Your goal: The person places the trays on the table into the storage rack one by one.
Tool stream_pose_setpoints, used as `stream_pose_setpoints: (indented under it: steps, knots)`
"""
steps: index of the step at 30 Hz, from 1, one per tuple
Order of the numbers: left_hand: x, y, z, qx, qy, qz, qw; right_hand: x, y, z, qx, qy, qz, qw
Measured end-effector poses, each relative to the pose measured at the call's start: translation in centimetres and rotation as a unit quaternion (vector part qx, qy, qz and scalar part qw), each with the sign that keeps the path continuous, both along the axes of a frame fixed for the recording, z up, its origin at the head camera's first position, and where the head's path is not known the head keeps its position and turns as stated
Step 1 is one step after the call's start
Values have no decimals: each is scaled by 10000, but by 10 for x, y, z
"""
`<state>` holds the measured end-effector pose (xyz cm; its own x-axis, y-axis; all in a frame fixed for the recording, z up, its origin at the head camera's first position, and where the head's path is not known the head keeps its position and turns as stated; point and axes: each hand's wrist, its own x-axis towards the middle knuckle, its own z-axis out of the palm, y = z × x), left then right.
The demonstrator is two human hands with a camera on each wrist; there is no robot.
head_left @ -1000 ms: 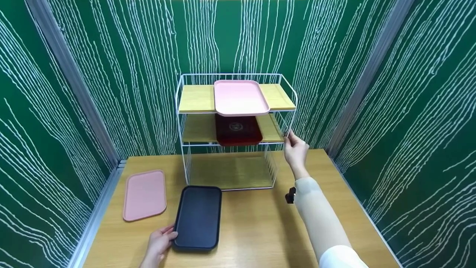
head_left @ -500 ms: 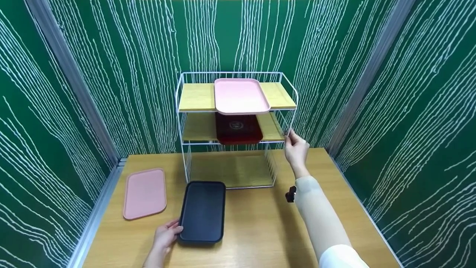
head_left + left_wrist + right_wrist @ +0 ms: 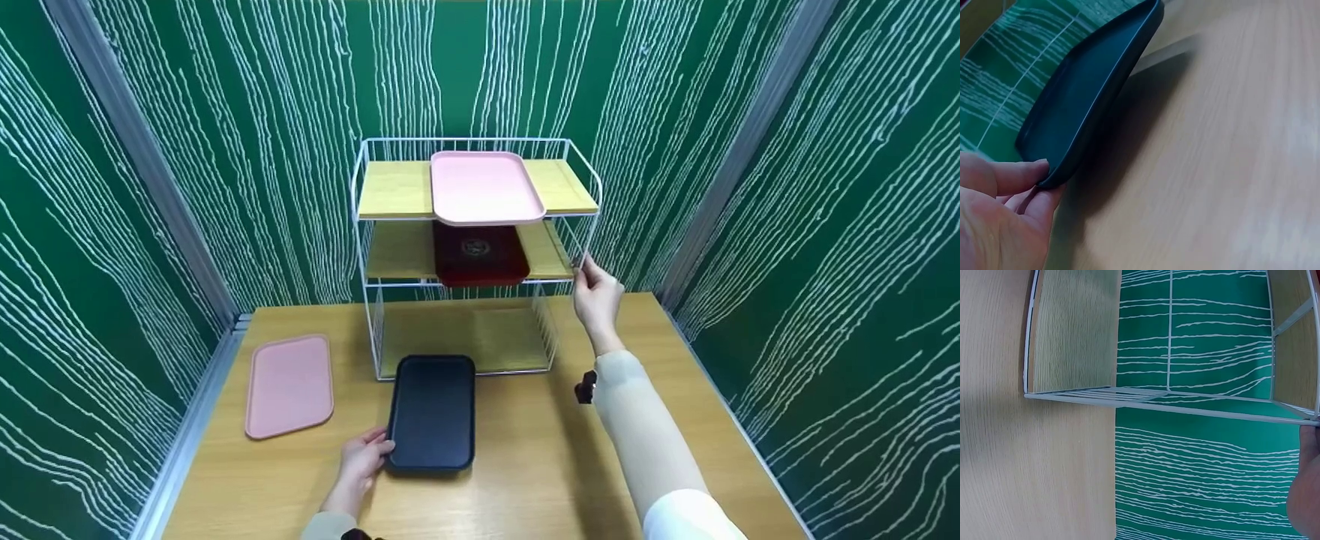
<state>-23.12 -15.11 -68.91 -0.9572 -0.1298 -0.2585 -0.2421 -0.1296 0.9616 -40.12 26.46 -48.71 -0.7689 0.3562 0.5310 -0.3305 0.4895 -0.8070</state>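
Observation:
My left hand (image 3: 365, 457) pinches the near left edge of a black rectangular tray (image 3: 433, 412), thumb over the rim and fingers beneath. In the left wrist view the tray (image 3: 1081, 95) is tilted and lifted off the table, its shadow below. Its far end overlaps the front of the bottom shelf in the head view. At the right side of the white wire rack (image 3: 397, 186), my right hand (image 3: 598, 300) grips the front post by the middle shelf. A pink tray (image 3: 487, 187) lies on the top shelf, and a dark red tray (image 3: 480, 259) on the middle one.
Left of the rack, another pink tray (image 3: 290, 386) lies flat on the wooden table (image 3: 525, 480). Green walls with white wavy lines and grey metal posts (image 3: 142, 157) enclose the table at the back and both sides.
My left hand has carried the black tray rightward and forward, to the front of the bottom shelf. The right hand keeps its grip on the rack.

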Motion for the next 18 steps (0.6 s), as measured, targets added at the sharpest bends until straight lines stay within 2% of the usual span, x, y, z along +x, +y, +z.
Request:
stream_pose_setpoints:
  steps: [7,9,14,16,18]
  knots:
    - [-14,25,0,245,38,-85,9997,-2,-1,-2,-14,124,-26,9999]
    - [-13,33,10,284,93,-98,9995,-2,0,-2,25,131,-60,9999]
    - [-23,53,15,339,124,6,9993,-3,1,-2,65,125,-139,9998]
    - [-31,62,6,348,90,97,9993,-3,-1,-3,112,170,-182,9996]
    - [-37,74,6,357,72,126,9993,-2,-1,-3,134,242,-188,9994]
